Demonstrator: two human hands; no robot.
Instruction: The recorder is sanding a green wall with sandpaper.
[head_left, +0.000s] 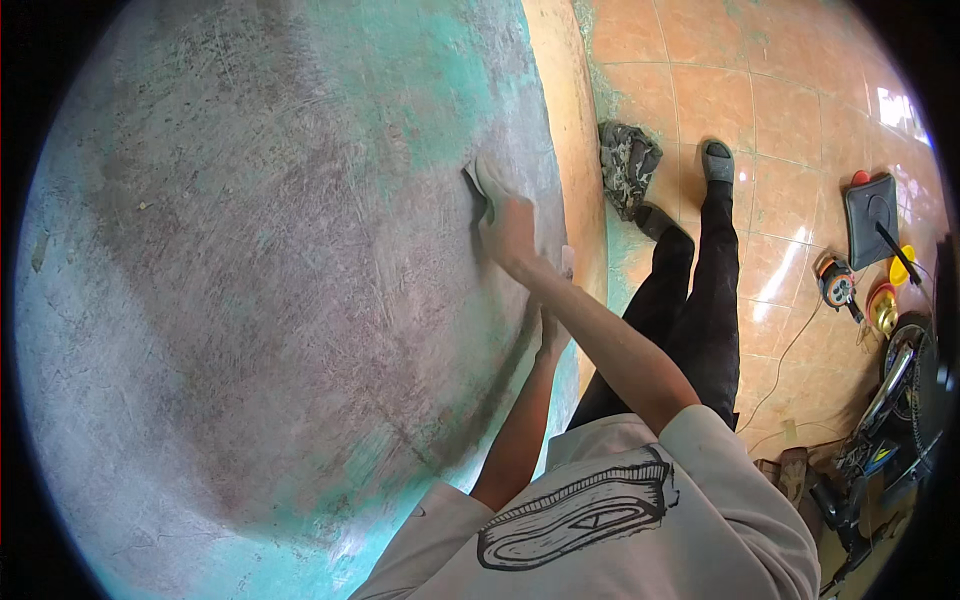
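Note:
A rough wall with patchy grey and turquoise paint (300, 225) fills the left and middle of the view. Pressed to it near its right edge is my right hand (512, 225), closed on a thin, pale grey folded sheet (489, 178) whose dark edge lifts at the left. Whether the sheet is sandpaper or cloth cannot be told. Lower down, my left hand (556, 330) rests by the wall's edge, partly hidden behind my right forearm; a pale bit shows above it, and its grip cannot be made out.
Orange floor tiles (787, 112) carry greenish dust along a peach-coloured ledge (574, 112). A crumpled camouflage cloth (628, 161) lies near my feet. Farther right are a cable reel (836, 283) with its cord, a dark flat panel (871, 217), a yellow dish (902, 264) and cluttered metal parts (892, 382).

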